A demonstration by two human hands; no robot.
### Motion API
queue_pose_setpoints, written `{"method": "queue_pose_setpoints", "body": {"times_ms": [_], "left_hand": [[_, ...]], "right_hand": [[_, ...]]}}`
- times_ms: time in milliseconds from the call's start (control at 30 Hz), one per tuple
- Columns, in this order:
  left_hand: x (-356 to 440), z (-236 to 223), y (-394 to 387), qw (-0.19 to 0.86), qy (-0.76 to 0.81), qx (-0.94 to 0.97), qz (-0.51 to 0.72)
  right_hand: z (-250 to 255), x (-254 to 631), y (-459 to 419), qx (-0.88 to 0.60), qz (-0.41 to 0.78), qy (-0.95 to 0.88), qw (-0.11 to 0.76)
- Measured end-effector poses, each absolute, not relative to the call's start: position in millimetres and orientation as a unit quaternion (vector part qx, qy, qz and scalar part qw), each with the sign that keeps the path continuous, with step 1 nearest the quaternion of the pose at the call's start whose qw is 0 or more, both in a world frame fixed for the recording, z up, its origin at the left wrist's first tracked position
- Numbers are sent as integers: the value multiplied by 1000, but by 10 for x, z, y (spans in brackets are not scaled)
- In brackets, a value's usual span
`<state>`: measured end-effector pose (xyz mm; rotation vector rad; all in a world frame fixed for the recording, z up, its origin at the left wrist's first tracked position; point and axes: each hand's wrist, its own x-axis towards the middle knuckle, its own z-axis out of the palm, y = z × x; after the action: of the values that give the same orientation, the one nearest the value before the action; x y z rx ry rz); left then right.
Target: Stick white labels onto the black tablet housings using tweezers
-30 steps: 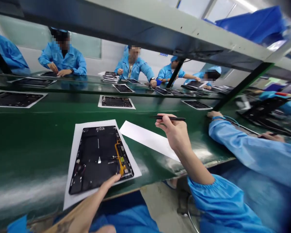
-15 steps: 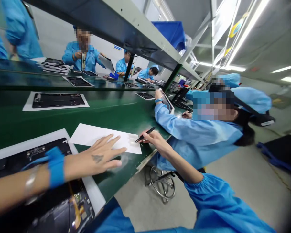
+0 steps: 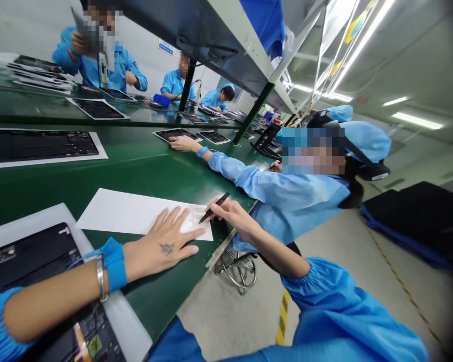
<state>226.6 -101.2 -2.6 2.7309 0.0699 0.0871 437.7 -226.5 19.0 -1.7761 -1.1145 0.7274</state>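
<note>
My left hand lies flat on the green belt, fingers spread, its fingertips on the near edge of a blank white sheet. My right hand pinches a thin black tool, perhaps tweezers, whose tip points at the sheet's right corner. An opened black tablet rests on its own white sheet under my left forearm at the lower left.
A co-worker in a blue coat sits close on my right, one hand reaching to a tablet on the belt. More tablets on sheets lie further along. Other workers sit across. A steel shelf runs overhead.
My view has swung right, away from the tablet. My left hand left the tablet's edge and came to lie flat by the blank sheet. My right hand lowered the tool to the sheet's corner.
</note>
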Motion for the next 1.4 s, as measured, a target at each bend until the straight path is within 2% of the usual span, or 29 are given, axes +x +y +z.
{"method": "queue_pose_setpoints", "body": {"times_ms": [200,400,500,633,767,900,1033,1167,1267,1400], "left_hand": [[2324,-46,-1051,200,37,979,22],[2322,-2,-1054,193,47,980,6],[2327,-37,-1036,181,40,983,15],[2357,-92,-1059,179,31,983,41],[2230,59,-1034,174,24,983,49],[1629,345,-624,71,85,981,161],[631,501,-204,-24,242,962,120],[18,327,-117,-6,286,954,86],[-81,131,-184,8,280,952,123],[-82,11,-257,45,259,947,183]], "right_hand": [[228,4378,-2296,-718,310,-440,441],[188,4325,-2291,-735,266,-427,454],[139,4287,-2292,-729,259,-397,494],[183,4192,-2261,-674,277,-346,591],[336,4088,-2255,-629,262,-331,652],[398,4167,-2229,-662,206,-331,640],[438,4085,-2011,-656,208,-343,640],[529,3495,-1609,-619,275,-416,606],[512,2937,-1193,-565,337,-511,554],[350,2433,-678,-514,423,-541,515]]}}
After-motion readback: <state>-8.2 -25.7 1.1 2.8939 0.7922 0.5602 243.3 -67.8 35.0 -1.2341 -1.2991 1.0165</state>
